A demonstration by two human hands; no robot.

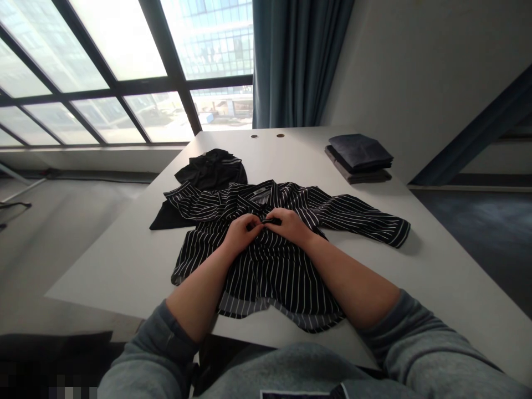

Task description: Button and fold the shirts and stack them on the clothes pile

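A black shirt with white stripes (282, 271) lies spread on the white table, its collar away from me and its hem towards me. One sleeve stretches out to the right; the other is bunched at the left. My left hand (244, 230) pinches the front placket a little below the collar. Close beside it, my right hand (288, 224) grips the same strip of cloth between thumb and fingers. The fingertips of both hands nearly meet there. Any button between them is too small to make out.
Behind the shirt at the left lies a crumpled black garment (211, 169), partly under the striped sleeve. A stack of folded dark clothes (359, 158) sits at the table's right edge. The white table (432, 277) extends towards a window and a blue curtain (301, 66).
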